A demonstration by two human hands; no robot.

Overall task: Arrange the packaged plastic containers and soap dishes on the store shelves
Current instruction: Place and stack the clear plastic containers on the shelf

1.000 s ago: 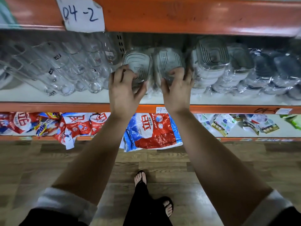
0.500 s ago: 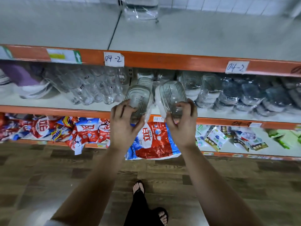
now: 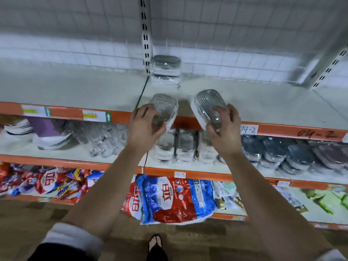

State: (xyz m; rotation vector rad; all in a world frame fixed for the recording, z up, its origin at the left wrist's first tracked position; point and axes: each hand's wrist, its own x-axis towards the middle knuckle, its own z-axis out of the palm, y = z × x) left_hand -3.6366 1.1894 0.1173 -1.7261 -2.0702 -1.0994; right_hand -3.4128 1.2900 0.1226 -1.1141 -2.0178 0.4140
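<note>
My left hand grips a wrapped clear soap dish, and my right hand grips a second wrapped soap dish. Both dishes are held tilted over the front edge of the upper shelf. A small stack of wrapped dishes stands at the back of that shelf by the upright post. More wrapped clear dishes stand in rows on the middle shelf below my hands, partly hidden by my wrists.
Dark wrapped dishes fill the middle shelf to the right, clear glassware and bowls to the left. Red and blue detergent bags lie on the bottom shelf. Orange shelf rails carry paper labels. A white tiled wall stands behind.
Both hands drew a soap dish each out of the middle shelf and raised them to the upper shelf's front edge. My view tilted upward.
</note>
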